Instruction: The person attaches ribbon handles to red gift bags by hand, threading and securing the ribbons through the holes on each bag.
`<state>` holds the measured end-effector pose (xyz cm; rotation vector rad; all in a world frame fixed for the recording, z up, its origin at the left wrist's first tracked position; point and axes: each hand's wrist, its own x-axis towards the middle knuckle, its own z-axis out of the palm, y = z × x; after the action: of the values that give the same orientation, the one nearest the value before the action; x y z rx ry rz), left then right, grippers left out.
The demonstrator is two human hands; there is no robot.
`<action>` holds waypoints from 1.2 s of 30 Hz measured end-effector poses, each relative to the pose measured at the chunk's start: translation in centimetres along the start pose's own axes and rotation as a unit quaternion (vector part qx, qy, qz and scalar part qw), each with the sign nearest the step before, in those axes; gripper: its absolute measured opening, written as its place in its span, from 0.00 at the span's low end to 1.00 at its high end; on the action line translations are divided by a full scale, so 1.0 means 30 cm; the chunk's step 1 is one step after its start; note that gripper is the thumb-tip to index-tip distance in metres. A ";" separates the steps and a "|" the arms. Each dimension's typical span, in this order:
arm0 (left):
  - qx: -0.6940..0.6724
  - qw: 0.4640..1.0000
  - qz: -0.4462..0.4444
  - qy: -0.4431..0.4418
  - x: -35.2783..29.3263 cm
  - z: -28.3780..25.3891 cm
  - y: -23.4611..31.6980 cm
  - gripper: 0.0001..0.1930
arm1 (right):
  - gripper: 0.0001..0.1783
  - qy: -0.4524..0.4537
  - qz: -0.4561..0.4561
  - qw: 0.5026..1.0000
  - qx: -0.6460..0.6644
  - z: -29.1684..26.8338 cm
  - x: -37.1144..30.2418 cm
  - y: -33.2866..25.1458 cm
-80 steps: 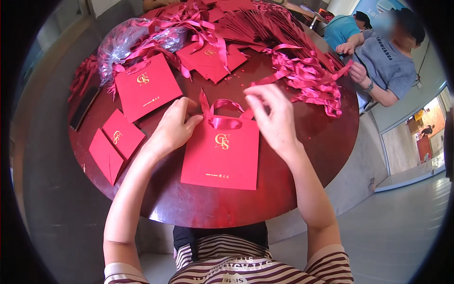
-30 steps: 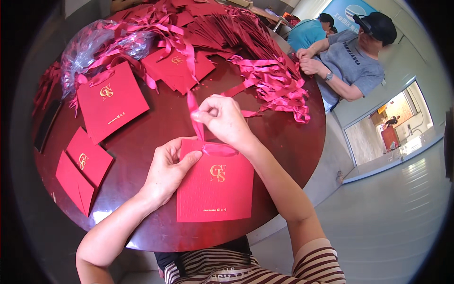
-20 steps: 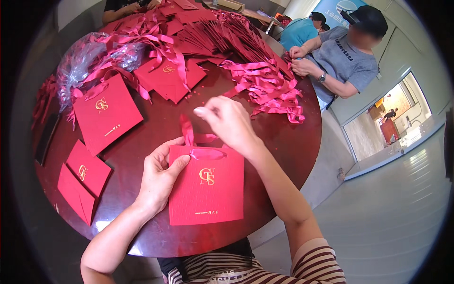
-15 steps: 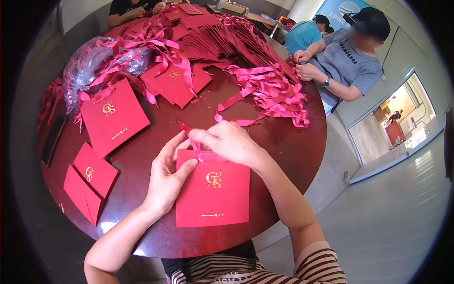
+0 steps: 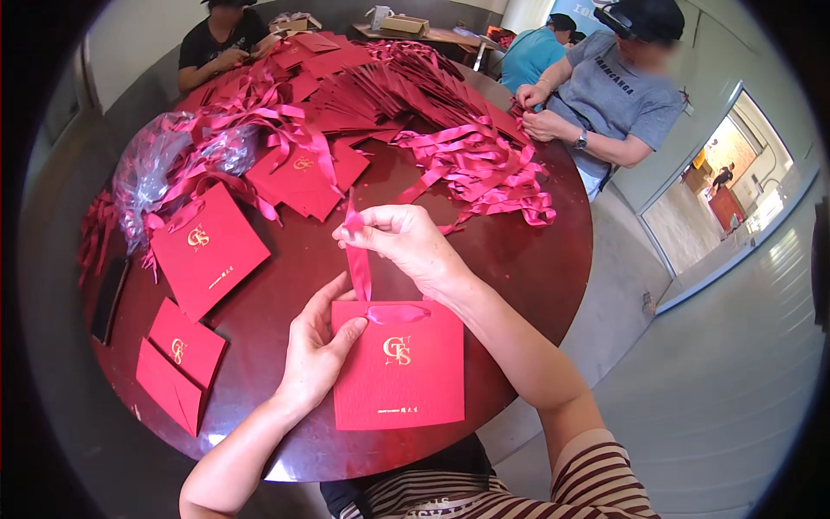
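A red paper gift bag (image 5: 399,381) with gold lettering stands upright before me at the table's near side. My left hand (image 5: 318,339) grips its upper left corner, thumb on the front and fingers behind. Through the top of the bag runs a pink ribbon (image 5: 360,275), part of it lying across the front just under the rim. Above the bag, my right hand (image 5: 393,238) pinches the ribbon's upper end and holds it taut. To the left lie a finished-looking red bag (image 5: 212,259) and a smaller folded red bag (image 5: 177,368).
A heap of pink ribbons (image 5: 493,173) lies toward the right. Behind it spread many red bags (image 5: 380,91). Clear plastic wrapping (image 5: 151,177) and a dark flat object (image 5: 110,298) are at left. Co-workers (image 5: 618,95) handle things around the round table (image 5: 519,320).
My right hand has risen from the bag's rim, drawing the ribbon upward into a straight length. The left hand keeps its hold on the bag. The whole view has shifted slightly.
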<state>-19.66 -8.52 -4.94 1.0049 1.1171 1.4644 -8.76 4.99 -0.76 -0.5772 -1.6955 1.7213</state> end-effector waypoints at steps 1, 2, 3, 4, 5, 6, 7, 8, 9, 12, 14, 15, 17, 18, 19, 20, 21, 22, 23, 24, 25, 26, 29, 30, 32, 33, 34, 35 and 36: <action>0.001 1.000 -0.012 -0.009 -0.002 0.002 0.005 0.27 | 0.10 0.004 -0.007 1.000 -0.022 -0.005 0.001 -0.004; 0.004 1.000 -0.016 -0.003 0.000 0.004 -0.002 0.25 | 0.11 0.003 -0.017 1.000 -0.012 -0.015 0.004 0.002; 0.005 1.000 -0.016 -0.007 0.004 0.009 -0.003 0.25 | 0.11 0.006 -0.019 1.000 -0.013 -0.025 0.004 -0.002; 0.016 1.000 -0.007 -0.007 0.001 0.008 0.001 0.25 | 0.12 -0.001 -0.028 0.999 -0.022 -0.027 0.003 -0.006; 0.027 1.000 0.002 -0.007 -0.002 0.008 0.005 0.25 | 0.14 -0.007 -0.038 0.999 -0.031 -0.027 0.002 -0.010; 0.030 1.000 0.002 -0.008 -0.008 0.004 0.007 0.25 | 0.14 -0.006 -0.040 0.999 -0.030 -0.022 0.002 -0.009; 0.028 1.000 -0.004 -0.006 -0.008 0.001 0.003 0.24 | 0.14 -0.010 -0.035 0.999 -0.019 -0.021 0.006 -0.005; 0.026 1.000 -0.011 -0.004 -0.006 0.002 0.001 0.24 | 0.14 -0.015 -0.031 0.999 -0.008 -0.023 0.008 -0.004; 0.027 1.000 -0.010 -0.006 -0.004 0.007 0.003 0.24 | 0.14 -0.014 -0.032 0.999 -0.008 -0.029 0.005 -0.011; 0.028 0.999 -0.021 -0.012 0.000 0.008 0.004 0.24 | 0.15 -0.017 -0.034 0.999 -0.018 -0.037 0.002 -0.015; 0.015 0.999 -0.037 -0.011 0.001 0.009 0.009 0.24 | 0.15 -0.016 -0.011 1.000 -0.018 -0.040 0.008 -0.012; 0.016 0.999 -0.038 -0.012 -0.001 0.010 0.010 0.24 | 0.15 -0.016 -0.011 1.000 -0.017 -0.039 0.005 -0.011; 0.020 0.999 -0.027 -0.014 0.000 0.015 0.010 0.24 | 0.14 -0.008 -0.013 1.000 -0.004 -0.042 0.001 -0.014; 0.020 0.999 -0.026 -0.015 0.001 0.016 0.012 0.24 | 0.14 -0.007 -0.013 1.000 -0.005 -0.044 0.001 -0.016; 0.022 0.999 -0.032 -0.014 0.000 0.016 0.014 0.24 | 0.14 -0.004 -0.008 1.000 0.002 -0.045 0.001 -0.016; 0.024 0.999 -0.038 -0.013 0.000 0.016 0.013 0.24 | 0.13 0.000 -0.003 1.000 0.009 -0.045 0.000 -0.016; 0.023 0.999 -0.039 -0.015 -0.001 0.013 0.011 0.24 | 0.13 0.002 -0.003 1.000 0.008 -0.043 -0.002 -0.016; 0.018 0.999 -0.036 -0.013 -0.006 0.009 0.011 0.24 | 0.13 -0.001 -0.003 1.000 0.011 -0.037 -0.003 -0.021; 0.013 0.999 -0.033 -0.012 -0.011 0.007 0.011 0.24 | 0.13 -0.004 -0.003 1.000 0.014 -0.032 -0.003 -0.024; 0.014 0.999 -0.032 -0.009 -0.014 0.007 0.014 0.24 | 0.13 -0.006 -0.003 1.000 0.014 -0.031 -0.003 -0.023; 0.009 0.999 -0.042 -0.011 -0.015 0.006 0.014 0.24 | 0.13 -0.008 -0.006 1.000 0.027 -0.032 -0.006 -0.017; 0.005 0.999 -0.052 -0.012 -0.016 0.004 0.012 0.24 | 0.13 -0.010 -0.008 0.999 0.040 -0.032 -0.008 -0.010; 0.002 0.999 -0.049 -0.014 -0.001 0.007 0.006 0.23 | 0.14 -0.005 -0.013 0.999 0.030 -0.050 0.002 -0.005; 0.003 0.998 -0.059 -0.011 -0.005 0.008 0.007 0.23 | 0.14 -0.012 -0.015 1.000 0.022 -0.054 0.001 -0.014; -0.006 0.997 -0.079 -0.005 -0.004 0.004 0.022 0.20 | 0.14 -0.005 -0.026 1.000 -0.014 -0.051 0.006 -0.014; -0.004 0.996 -0.085 -0.001 -0.003 -0.002 0.024 0.20 | 0.14 -0.003 -0.037 0.999 -0.037 -0.052 0.009 -0.008; -0.026 0.995 -0.095 -0.006 0.002 -0.004 0.025 0.19 | 0.14 -0.003 -0.034 0.999 -0.034 -0.065 0.016 -0.001; -0.049 0.993 -0.104 -0.012 0.006 -0.005 0.026 0.18 | 0.14 0.005 -0.044 0.989 -0.144 -0.080 0.024 0.011; -0.052 0.993 -0.109 0.001 0.009 -0.004 0.027 0.16 | 0.13 0.011 -0.055 0.966 -0.252 -0.091 0.024 0.018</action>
<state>-20.00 -8.32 -4.17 0.7843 1.1044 1.3337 -7.40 7.44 -1.40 -0.7060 -2.1189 1.1958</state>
